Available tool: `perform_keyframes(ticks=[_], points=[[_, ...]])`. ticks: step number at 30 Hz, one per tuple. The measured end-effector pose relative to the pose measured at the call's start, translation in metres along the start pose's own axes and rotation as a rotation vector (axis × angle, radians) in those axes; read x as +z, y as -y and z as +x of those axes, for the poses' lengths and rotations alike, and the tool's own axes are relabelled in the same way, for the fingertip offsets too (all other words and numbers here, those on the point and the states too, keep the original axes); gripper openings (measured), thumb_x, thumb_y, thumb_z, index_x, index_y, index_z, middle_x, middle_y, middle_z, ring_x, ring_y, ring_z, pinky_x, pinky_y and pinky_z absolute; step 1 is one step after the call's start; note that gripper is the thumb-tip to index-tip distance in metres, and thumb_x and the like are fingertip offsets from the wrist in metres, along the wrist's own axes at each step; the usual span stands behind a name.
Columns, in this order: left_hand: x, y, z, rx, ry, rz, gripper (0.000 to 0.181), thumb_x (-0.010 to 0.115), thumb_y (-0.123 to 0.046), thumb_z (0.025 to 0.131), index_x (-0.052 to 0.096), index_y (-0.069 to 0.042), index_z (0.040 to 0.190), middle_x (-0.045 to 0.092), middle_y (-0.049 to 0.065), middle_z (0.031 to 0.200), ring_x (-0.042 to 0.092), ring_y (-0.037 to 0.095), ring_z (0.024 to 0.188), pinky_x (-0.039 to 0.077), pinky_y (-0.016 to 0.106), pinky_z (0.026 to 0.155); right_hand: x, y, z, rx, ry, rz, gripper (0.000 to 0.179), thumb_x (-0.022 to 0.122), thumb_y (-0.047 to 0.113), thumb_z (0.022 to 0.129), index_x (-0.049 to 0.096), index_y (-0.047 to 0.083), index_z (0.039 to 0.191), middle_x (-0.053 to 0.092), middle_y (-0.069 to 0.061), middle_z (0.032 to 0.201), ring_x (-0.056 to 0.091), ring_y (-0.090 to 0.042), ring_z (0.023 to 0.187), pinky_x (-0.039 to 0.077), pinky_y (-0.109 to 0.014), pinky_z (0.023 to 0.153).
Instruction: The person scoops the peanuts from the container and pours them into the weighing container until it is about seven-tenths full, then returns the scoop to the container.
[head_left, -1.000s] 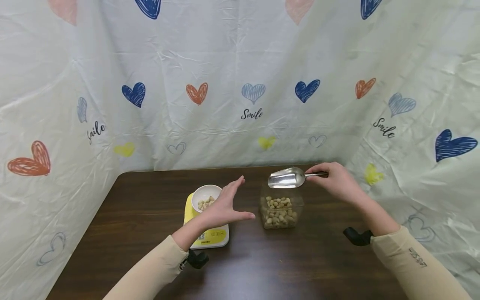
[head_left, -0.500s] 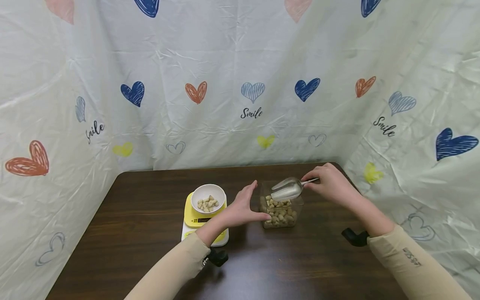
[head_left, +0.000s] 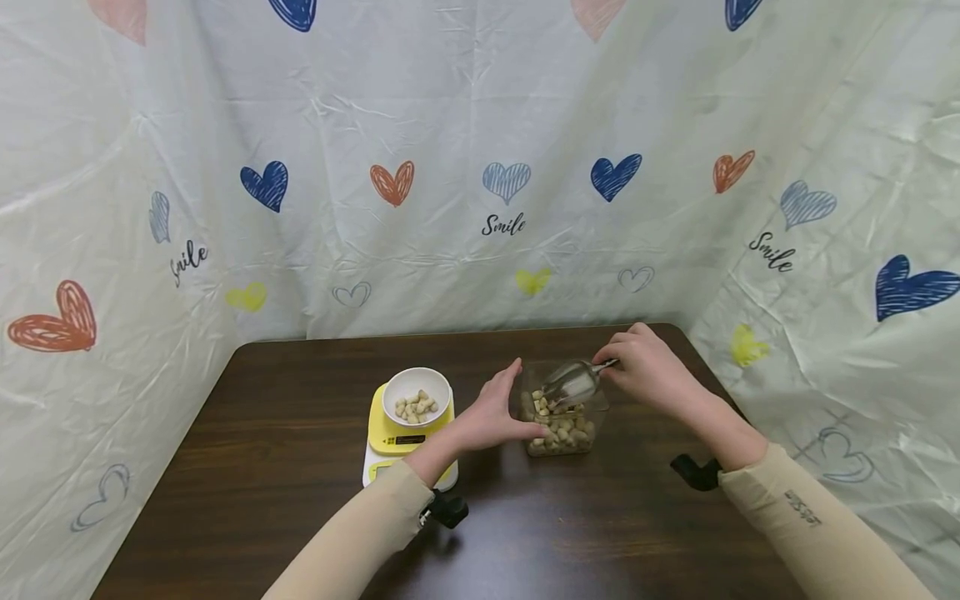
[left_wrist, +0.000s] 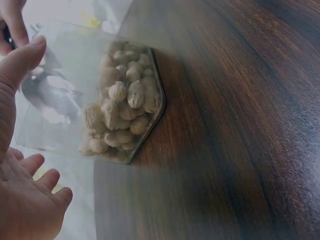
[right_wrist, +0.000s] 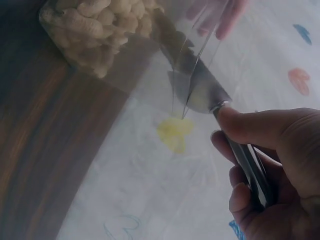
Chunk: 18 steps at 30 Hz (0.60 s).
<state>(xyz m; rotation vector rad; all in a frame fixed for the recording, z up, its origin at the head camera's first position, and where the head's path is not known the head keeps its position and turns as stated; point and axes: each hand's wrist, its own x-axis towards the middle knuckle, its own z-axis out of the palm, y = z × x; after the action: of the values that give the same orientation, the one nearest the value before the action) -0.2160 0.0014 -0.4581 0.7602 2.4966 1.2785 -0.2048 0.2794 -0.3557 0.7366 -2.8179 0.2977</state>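
Note:
My right hand grips the dark handle of a metal scoop. The scoop's bowl points down inside a clear plastic container, its front edge at the peanuts in their shells. In the right wrist view, thumb and curled fingers wrap the handle. Beside the container's left side is my left hand, thumb and fingers spread apart. The left wrist view shows its thumb overlapping the container, with the other fingers stretched along another side.
Left of the container stands a yellow and white kitchen scale carrying a white bowl with several peanuts in it. Everything is on a dark wooden table. A white curtain printed with hearts hangs behind and at the sides.
My right hand has lowered the scoop from above the container into it, tilting it downward. My left hand has moved right, from over the scale to the container's side.

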Motion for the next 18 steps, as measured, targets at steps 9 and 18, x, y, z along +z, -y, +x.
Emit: perform_keyframes(ticks=[9,18], points=[[0.001,0.0,0.007,0.002,0.011,-0.002,0.116,0.081,-0.053,0.083,0.004,-0.025,0.166,0.021,0.002,0.168,0.014,0.03,0.154,0.026,0.053,0.118,0.012,0.007,0.008,-0.076,-0.029,-0.102,0.016,0.081,-0.001,0.083,0.08,0.006,0.097,0.07,-0.007,0.094,0.052,-0.029,0.089,0.047,-0.044,0.078],[0.001,-0.001,0.011,0.01,0.002,0.0,0.111,0.082,-0.053,0.083,0.013,-0.022,0.165,0.025,0.003,0.165,0.021,0.026,0.152,0.031,0.05,0.116,0.036,0.01,0.019,-0.214,-0.072,-0.187,0.015,0.084,-0.002,0.08,0.08,0.006,0.092,0.07,-0.007,0.087,0.052,-0.026,0.08,0.043,-0.042,0.078]])
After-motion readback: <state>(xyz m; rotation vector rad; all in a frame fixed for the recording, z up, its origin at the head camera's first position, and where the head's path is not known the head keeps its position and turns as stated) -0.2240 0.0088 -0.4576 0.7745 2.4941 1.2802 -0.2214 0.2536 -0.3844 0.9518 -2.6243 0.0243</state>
